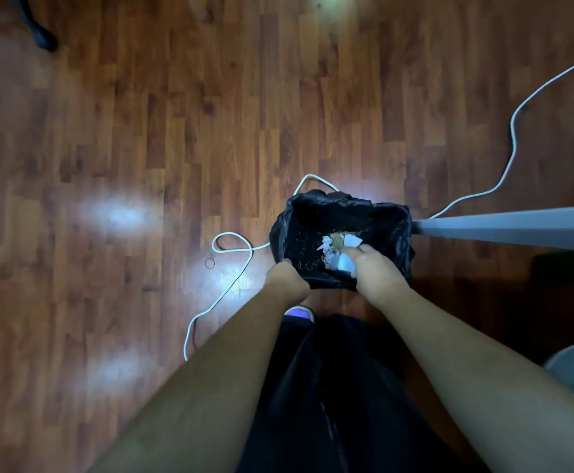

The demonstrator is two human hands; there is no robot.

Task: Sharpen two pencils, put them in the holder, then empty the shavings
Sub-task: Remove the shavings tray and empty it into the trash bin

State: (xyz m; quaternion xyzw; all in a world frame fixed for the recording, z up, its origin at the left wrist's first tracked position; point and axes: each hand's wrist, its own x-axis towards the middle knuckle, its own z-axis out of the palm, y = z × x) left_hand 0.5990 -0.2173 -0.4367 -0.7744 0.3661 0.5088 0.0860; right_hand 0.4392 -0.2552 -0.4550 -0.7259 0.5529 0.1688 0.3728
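Observation:
A bin lined with a black bag (391, 230) stands on the wooden floor below me. Brown pencil shavings (337, 241) and crumpled white paper (328, 257) lie inside it. My right hand (372, 266) is over the bin's opening, shut on a small pale blue sharpener container (346, 262) tipped toward the bag. My left hand (285, 279) grips the near left rim of the bag. No pencils or holder are in view.
A white cable (244, 264) loops on the floor left of the bin, and another (511, 145) runs off to the upper right. A grey table leg (511, 227) touches the bin's right side. A chair base (41, 37) sits far top left. My foot (298, 313) is just before the bin.

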